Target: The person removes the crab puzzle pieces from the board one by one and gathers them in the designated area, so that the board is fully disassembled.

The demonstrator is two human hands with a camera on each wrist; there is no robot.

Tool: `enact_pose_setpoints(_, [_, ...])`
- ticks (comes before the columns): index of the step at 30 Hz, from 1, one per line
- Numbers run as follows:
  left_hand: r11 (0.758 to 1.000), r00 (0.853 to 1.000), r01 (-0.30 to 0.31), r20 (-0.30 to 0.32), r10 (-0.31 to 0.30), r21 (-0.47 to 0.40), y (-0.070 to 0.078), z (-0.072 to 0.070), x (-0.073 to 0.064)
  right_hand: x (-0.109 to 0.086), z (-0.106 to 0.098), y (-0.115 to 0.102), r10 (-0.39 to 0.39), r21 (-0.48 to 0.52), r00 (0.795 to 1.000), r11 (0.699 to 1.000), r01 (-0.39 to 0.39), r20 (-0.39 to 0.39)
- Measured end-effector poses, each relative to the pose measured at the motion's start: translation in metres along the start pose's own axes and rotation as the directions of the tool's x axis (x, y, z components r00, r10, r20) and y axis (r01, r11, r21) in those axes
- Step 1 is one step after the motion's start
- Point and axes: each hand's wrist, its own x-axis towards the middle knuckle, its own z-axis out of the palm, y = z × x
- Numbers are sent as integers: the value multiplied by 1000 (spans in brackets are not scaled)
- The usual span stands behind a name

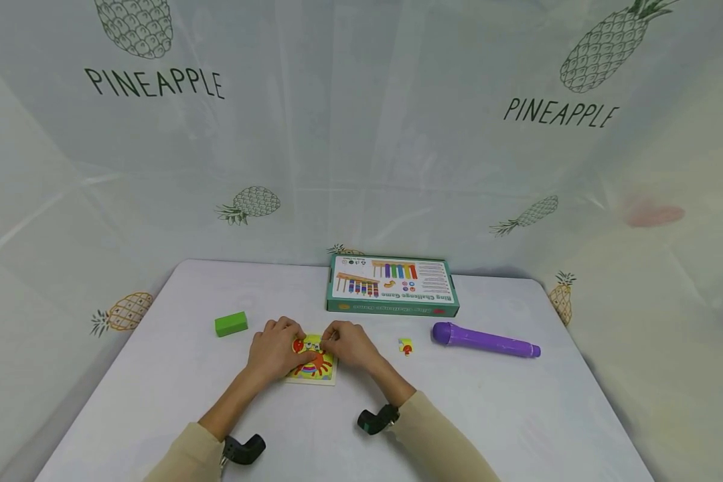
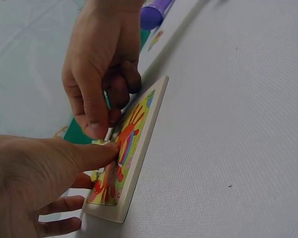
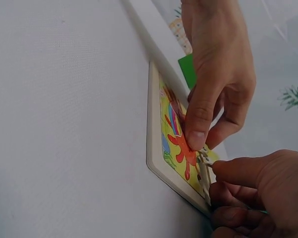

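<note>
A small wooden jigsaw puzzle board [image 1: 312,381] lies on the table, with a red crab on a yellow ground. My left hand [image 1: 275,349] holds the board at its left side; in the left wrist view its thumb [image 2: 97,154] presses on the picture. At the upper right corner, my right hand [image 1: 351,343] pinches a puzzle piece against the board. That piece is mostly hidden by the fingers; the right wrist view shows only its pale edge. One loose puzzle piece [image 1: 406,346], yellow and red, lies to the right of my right hand.
A green block [image 1: 231,324] sits left of the board. Behind, a green and white game box [image 1: 393,286] lies near the table's back edge. A purple microphone-shaped stick [image 1: 487,340] is at the right on the white table [image 1: 313,442].
</note>
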Motion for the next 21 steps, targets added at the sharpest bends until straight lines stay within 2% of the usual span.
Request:
enact_pose_setpoints(12, [1000,1000,-1,5,1,-6,0,1,0,-3,-8,-1,9,100,1000,995,-9,2])
enact_pose_setpoints(16, [1000,1000,-7,6,7,0,0,0,0,-8,-16,-1,6,147,1000,989,-5,-4])
enact_pose_setpoints(21, [1000,1000,-4,17,4,0,0,-1,0,-16,-29,4,11,159,1000,987,-7,-19])
